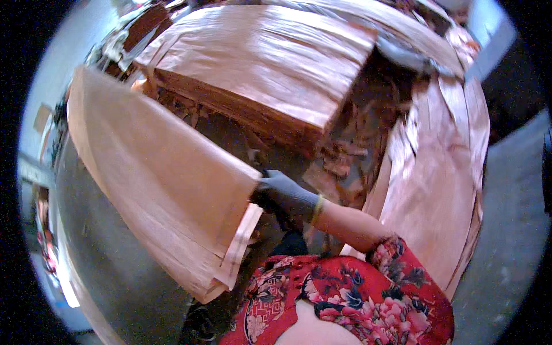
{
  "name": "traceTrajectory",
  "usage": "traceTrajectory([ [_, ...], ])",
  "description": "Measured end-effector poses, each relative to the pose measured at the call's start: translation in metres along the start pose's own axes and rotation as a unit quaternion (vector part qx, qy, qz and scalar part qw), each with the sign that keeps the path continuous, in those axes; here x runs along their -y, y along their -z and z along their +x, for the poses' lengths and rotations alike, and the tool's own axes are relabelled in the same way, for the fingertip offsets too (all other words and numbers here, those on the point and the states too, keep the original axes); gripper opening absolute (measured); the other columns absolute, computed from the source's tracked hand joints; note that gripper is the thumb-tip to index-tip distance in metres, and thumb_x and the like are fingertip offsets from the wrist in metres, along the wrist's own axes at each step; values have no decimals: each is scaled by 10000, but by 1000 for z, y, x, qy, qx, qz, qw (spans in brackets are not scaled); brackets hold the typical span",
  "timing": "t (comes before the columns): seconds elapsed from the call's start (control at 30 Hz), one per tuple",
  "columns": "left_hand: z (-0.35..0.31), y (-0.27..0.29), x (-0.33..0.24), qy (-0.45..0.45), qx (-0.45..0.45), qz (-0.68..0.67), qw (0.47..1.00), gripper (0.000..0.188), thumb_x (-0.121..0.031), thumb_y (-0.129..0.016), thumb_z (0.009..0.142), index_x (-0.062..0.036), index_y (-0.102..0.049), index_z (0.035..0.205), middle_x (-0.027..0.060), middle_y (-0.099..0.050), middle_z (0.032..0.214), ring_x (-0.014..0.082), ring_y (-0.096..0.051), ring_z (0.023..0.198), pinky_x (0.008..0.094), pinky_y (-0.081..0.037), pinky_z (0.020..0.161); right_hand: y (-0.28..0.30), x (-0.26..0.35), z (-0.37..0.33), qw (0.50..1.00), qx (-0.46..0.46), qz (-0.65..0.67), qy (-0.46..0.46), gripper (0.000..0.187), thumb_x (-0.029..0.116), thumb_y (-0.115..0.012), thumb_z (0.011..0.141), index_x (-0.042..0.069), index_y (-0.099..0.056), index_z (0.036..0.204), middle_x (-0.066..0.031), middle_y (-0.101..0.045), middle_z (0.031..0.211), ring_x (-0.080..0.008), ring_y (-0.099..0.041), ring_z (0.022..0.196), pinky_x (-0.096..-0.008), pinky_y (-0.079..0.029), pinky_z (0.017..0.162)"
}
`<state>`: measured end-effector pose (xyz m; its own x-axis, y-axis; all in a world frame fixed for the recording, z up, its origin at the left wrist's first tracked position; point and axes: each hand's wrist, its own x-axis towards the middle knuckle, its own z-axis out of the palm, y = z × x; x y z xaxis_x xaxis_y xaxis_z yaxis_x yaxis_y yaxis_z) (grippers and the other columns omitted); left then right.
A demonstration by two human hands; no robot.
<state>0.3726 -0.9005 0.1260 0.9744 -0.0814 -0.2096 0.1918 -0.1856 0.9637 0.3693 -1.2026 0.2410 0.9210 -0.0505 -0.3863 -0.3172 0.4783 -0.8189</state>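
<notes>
My right hand [286, 197], in a black glove, grips the near right edge of a bundle of thin, pale wood veneer sheets [155, 172]. The bundle is lifted and slants from upper left down to lower right across the left half of the view. Its layered end shows just below my hand. My bare forearm runs back to a red flowered sleeve [397, 259]. My left hand does not show; it may be hidden behind the bundle.
A thick stack of veneer sheets [264, 63] lies ahead, and another long stack [437, 172] curves down the right side. Broken veneer scraps [345, 155] fill the gap between them. Grey concrete floor [109, 264] lies to the left and at the far right.
</notes>
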Motion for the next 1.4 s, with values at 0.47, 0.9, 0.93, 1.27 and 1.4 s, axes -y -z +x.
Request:
traceTrajectory([
  [0.47, 99, -183, -6, 53, -207, -185, 959, 395, -195, -488, 833, -3, -475, 1178, 110, -508, 1184, 263, -483, 1079, 395, -394, 901, 280, 151, 69, 988, -100, 91, 72, 316, 205, -519, 859, 32, -540, 1122, -51, -571, 1044, -148, -572, 824, -271, -463, 724],
  [0.9, 193, -346, -35, -23, -301, -428, 852, 393, -172, -474, 846, -16, -469, 1206, 103, -524, 1183, 254, -482, 1091, 399, -387, 911, 517, 303, 170, 993, -107, 5, 43, 176, 218, -537, 843, 78, -594, 934, 56, -472, 553, -66, -407, 426, -213, -302, 395],
  [0.93, 201, -361, -39, -18, -305, -434, 847, 392, -171, -473, 847, -17, -468, 1208, 102, -525, 1183, 253, -482, 1092, 400, -387, 912, 538, 305, 183, 988, -121, -57, 73, 183, 217, -547, 839, 71, -594, 940, 53, -474, 555, -69, -419, 433, -212, -314, 400],
  [1.27, 296, -476, -11, 24, -367, -436, 821, 450, -205, -560, 794, 10, -464, 1178, 152, -525, 1150, 331, -528, 999, 486, -417, 861, 688, 354, 264, 960, -221, -102, 136, 292, 138, -610, 820, 11, -581, 1081, 62, -494, 640, -46, -425, 498, -185, -322, 446],
  [1.4, 304, -516, -31, 16, -386, -436, 813, 425, -203, -537, 809, 14, -465, 1167, 159, -531, 1126, 334, -544, 979, 488, -455, 819, 759, 356, 284, 934, -257, -197, 151, 317, 149, -595, 827, -10, -578, 1101, 37, -552, 709, -61, -468, 563, -211, -379, 516],
])
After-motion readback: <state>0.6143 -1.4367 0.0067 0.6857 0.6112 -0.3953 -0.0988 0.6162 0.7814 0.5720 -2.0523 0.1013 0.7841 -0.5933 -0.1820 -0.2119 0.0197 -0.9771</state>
